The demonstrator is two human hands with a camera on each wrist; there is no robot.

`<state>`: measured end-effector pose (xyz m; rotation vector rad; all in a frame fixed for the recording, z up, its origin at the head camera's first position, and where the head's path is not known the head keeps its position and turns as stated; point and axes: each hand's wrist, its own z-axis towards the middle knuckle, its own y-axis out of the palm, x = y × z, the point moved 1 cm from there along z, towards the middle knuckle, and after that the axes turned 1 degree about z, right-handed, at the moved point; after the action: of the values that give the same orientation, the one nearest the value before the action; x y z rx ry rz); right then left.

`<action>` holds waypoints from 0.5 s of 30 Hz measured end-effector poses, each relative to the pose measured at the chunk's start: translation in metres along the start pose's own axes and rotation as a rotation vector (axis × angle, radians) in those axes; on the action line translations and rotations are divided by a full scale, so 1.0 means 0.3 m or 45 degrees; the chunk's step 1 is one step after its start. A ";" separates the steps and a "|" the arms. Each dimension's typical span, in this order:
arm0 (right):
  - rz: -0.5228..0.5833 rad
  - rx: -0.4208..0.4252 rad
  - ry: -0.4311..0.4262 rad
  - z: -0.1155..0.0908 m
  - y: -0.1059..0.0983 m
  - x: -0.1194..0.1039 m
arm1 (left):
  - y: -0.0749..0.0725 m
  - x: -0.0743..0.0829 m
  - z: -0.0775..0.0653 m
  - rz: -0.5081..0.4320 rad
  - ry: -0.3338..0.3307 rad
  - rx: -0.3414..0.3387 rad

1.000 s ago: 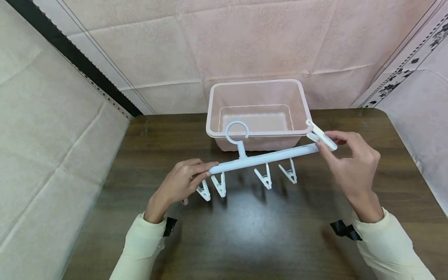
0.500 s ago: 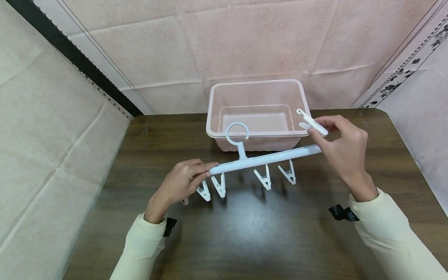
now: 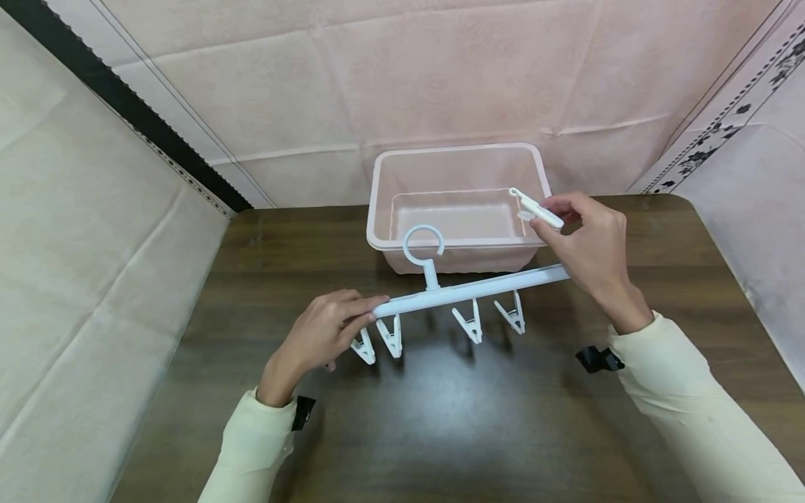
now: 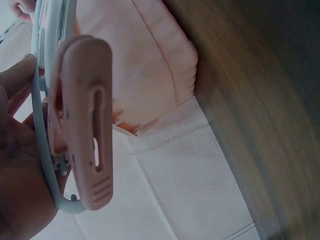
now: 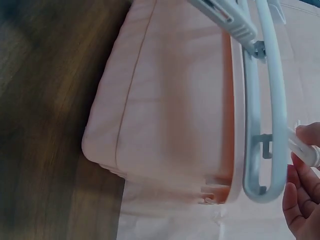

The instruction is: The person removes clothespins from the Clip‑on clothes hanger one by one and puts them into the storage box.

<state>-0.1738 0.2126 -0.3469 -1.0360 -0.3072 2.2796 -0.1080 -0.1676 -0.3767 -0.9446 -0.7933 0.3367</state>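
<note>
A pale blue clip hanger [image 3: 472, 292] with a round hook hangs above the table, slightly tilted, its right end higher in the head view. My left hand [image 3: 321, 328] grips its left end. Several white clips [image 3: 468, 323] dangle from the bar. In the left wrist view a pink clip [image 4: 85, 125] hangs at the hanger's end beside my left hand. My right hand [image 3: 594, 241] pinches a loose white clip [image 3: 541, 211] between thumb and fingers, over the right side of the pink bin [image 3: 459, 260]. The hanger's right end [image 5: 265, 185] passes near that hand, apart from the clip.
The bin stands at the back of the brown wooden table [image 3: 453, 433], against the pale patterned cloth [image 3: 465, 77]. Its rim lies just behind the hanger's hook. Cloth walls also stand at the left and right.
My right hand has taken the white clip off the hanger's right end and moved it left and back, over the bin's edge. The left hand and hanger stay nearly still.
</note>
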 end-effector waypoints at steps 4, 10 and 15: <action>-0.027 -0.036 0.010 0.018 0.025 0.011 | -0.001 -0.001 0.000 -0.006 -0.004 -0.003; -0.074 -0.131 0.065 0.031 0.053 0.034 | 0.004 -0.005 -0.001 0.001 -0.001 -0.003; -0.086 -0.173 0.073 0.038 0.074 0.040 | 0.004 -0.006 -0.006 0.012 -0.023 -0.011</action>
<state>-0.1980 0.2028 -0.3562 -1.1397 -0.4715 2.1889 -0.1077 -0.1691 -0.3790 -0.9547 -0.8075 0.3512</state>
